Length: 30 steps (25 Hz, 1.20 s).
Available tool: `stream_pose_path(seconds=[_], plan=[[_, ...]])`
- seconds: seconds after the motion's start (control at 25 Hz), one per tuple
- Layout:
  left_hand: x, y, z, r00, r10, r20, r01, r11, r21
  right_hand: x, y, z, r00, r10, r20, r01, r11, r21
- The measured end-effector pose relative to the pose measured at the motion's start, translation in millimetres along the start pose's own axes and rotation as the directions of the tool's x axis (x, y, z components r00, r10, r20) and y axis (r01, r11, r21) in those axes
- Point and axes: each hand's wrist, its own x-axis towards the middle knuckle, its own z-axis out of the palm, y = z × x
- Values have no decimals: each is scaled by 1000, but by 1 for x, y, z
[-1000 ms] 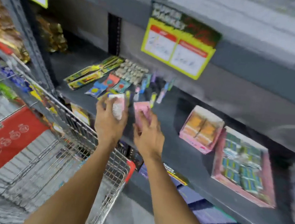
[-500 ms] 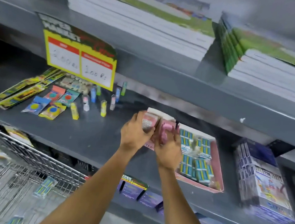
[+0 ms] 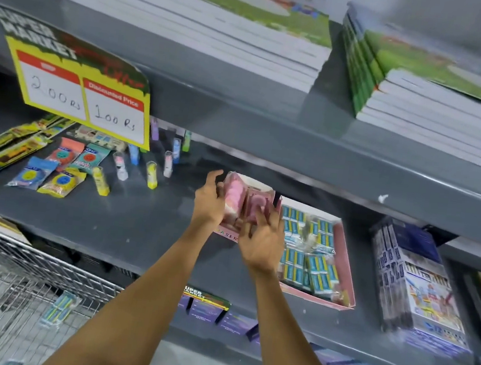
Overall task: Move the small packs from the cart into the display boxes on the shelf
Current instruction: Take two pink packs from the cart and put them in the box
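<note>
Two pink packs (image 3: 239, 196) held upright side by side over the small pink box (image 3: 228, 235) on the grey shelf (image 3: 137, 221), between the two hands. Left pack gripped by the left hand (image 3: 209, 205), thumb raised behind it and fingers curled round its near side. Right pack pinched by the right hand (image 3: 262, 239), fingers reaching up across its front face. Packs touching or nearly touching each other; lower edges hidden by the hands, so contact with the box floor cannot be told. Box front showing only the letters "ASER" below the left wrist.

Just right of the small box, touching or nearly so, a larger pink box (image 3: 342, 255) filled with blue-and-yellow packs (image 3: 314, 261). Further right, well apart, a wrapped bundle of printed cartons (image 3: 420, 289).

Left along the shelf, small tubes (image 3: 151, 174) standing upright, flat round-faced packets (image 3: 60, 181) lying beside them, and long yellow packs (image 3: 0, 153) at the far left. Above these, a yellow price sign (image 3: 86, 93) hanging from the upper shelf edge, marked 200 Rs and 100 Rs. On the upper shelf, two stacks of books (image 3: 192, 24).

Lower left, the wire cart (image 3: 8, 290), with one blue-striped pack (image 3: 58, 308) lying in it.
</note>
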Motion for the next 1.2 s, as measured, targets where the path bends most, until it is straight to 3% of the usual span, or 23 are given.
stream_pose_path(seconds=[0.12, 0.16, 0.24, 0.32, 0.44, 0.88, 1.08, 1.2], plan=[[2, -3, -3, 987, 158, 5, -142, 871, 470, -9, 4, -3, 1000, -10, 7, 11, 999, -41], [1, -5, -6, 979, 203, -13, -165, 831, 531, -11, 5, -2, 1000, -2, 4, 3, 999, -44], [-5, -13, -12, 939, 343, -20, -279, 795, 538, -14, 4, -2, 1000, 9, -23, -10, 999, -48], [-14, -31, -17, 865, 492, 96, -450, 679, 580, -16, 2, 1, 999, 0, -50, -3, 998, -64], [-24, -60, -17, 814, 496, 301, -565, 558, 608, -21, 0, 7, 998, 1, -62, -7, 995, -99], [-12, -58, -18, 820, 401, 409, -573, 571, 589, -2, 2, 22, 998, 15, -67, -23, 992, -120], [-16, -54, -20, 834, 404, 376, -552, 585, 594, -4, 3, 22, 995, -23, -99, 11, 993, -122], [-18, -50, -31, 860, 423, 287, -505, 621, 600, -8, -9, 20, 993, -46, -113, 34, 994, -102]])
